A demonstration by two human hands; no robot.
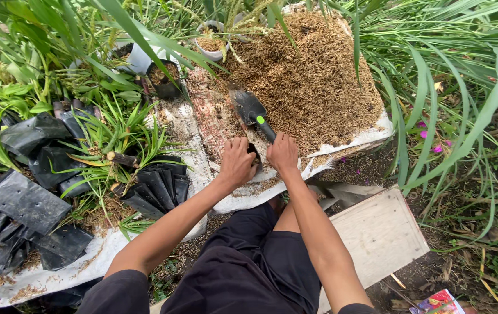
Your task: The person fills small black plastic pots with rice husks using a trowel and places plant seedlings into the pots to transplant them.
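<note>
Cupping a small black bag between them, the left hand and right hand grasp its rim just below the trowel, filled pots beyond, empty bags left.

arms: both bare, stretched forward, converging
left hand: knuckles up, fingers curled down
right hand: fist-like, fingers curled under, just beside left
wrists: roughly straight

An outdoor garden potting spot: tall grass, a husk heap, black nursery bags and a trowel.
</note>
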